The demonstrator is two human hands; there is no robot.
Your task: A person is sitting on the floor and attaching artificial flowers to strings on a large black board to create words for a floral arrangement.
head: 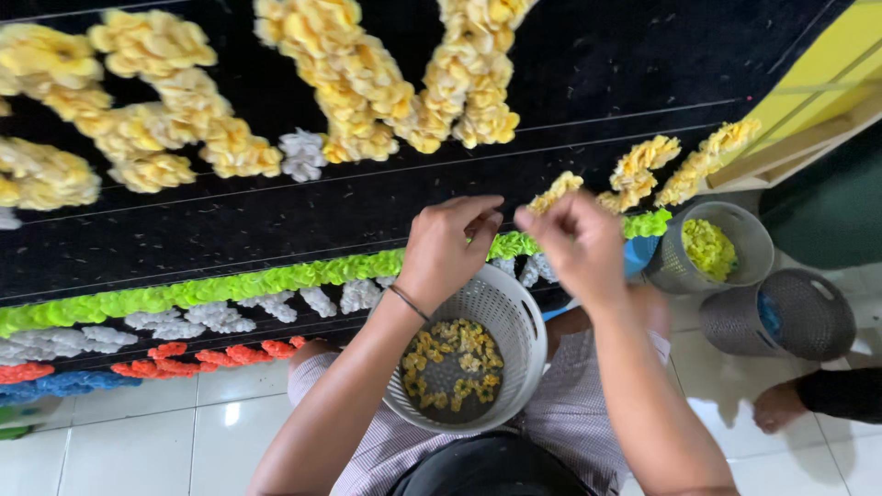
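1. The yellow paper flowers (457, 349) lie loose in a white perforated basket (514, 317) just below both hands, on the person's lap; they are small, crumpled, frilly tufts, piled at random with no shared direction.
2. The left hand (447, 246) is raised above the basket rim with its fingers curled together at the tips; whether it pinches anything cannot be told. A thin dark bracelet (409, 302) circles its wrist.
3. The right hand (579, 243) is just beside it, fingertips bunched toward the left hand; any piece between them is too blurred to make out.
4. Just beyond the hands stands a black board (367, 207). A green flower band (230, 287) runs along it, passing behind the hands, its long axis slanting up to the right.
5. Beyond that, large yellow flower shapes (358, 83) fill the board.
6. Right of the right hand stand a grey basket of yellow-green flowers (726, 243) and a second grey basket (781, 317).
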